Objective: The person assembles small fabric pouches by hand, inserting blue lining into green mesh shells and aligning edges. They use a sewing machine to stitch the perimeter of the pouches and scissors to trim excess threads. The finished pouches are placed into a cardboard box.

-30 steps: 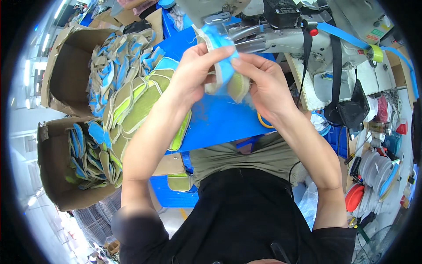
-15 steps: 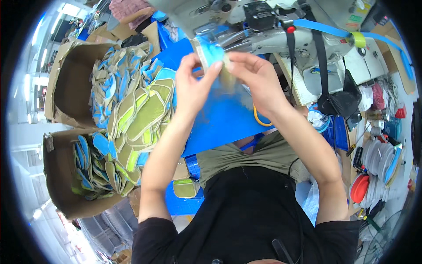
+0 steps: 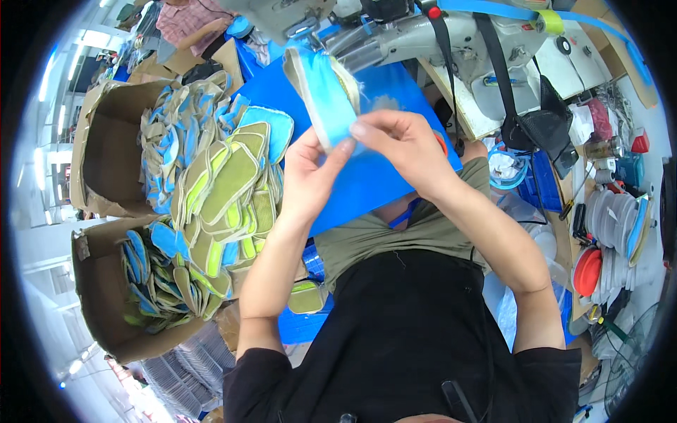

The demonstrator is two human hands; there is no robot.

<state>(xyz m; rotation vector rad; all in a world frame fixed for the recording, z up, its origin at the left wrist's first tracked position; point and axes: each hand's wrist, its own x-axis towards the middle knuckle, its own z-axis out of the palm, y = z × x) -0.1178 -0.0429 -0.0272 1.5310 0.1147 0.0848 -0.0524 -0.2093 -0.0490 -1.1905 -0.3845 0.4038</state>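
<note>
A blue fabric pad [image 3: 326, 88] with pale edging hangs in front of me, curled over, its far end close under the grey sewing machine [image 3: 384, 44]. My left hand [image 3: 310, 169] is closed on its near end, thumb against the blue face. At the same end my right hand [image 3: 402, 144] pinches the edge between thumb and finger, close to my left thumb. Below both hands lies a blue work surface [image 3: 367, 187]. Left of it is a heap of olive-green and blue pads [image 3: 233, 183] with pale borders.
Two cardboard boxes stand on the left, the upper box [image 3: 116, 151] beside beige and blue pieces, the lower box [image 3: 99, 289] holding pads. Blue tape [image 3: 486, 25] runs along the machine. Black straps [image 3: 497, 77] hang at right. A person in a checked shirt [image 3: 187, 25] sits beyond.
Both hands have come nearer to me and down, drawing the pad away from the machine. The pad's blue face now shows more fully. My view has shifted slightly.
</note>
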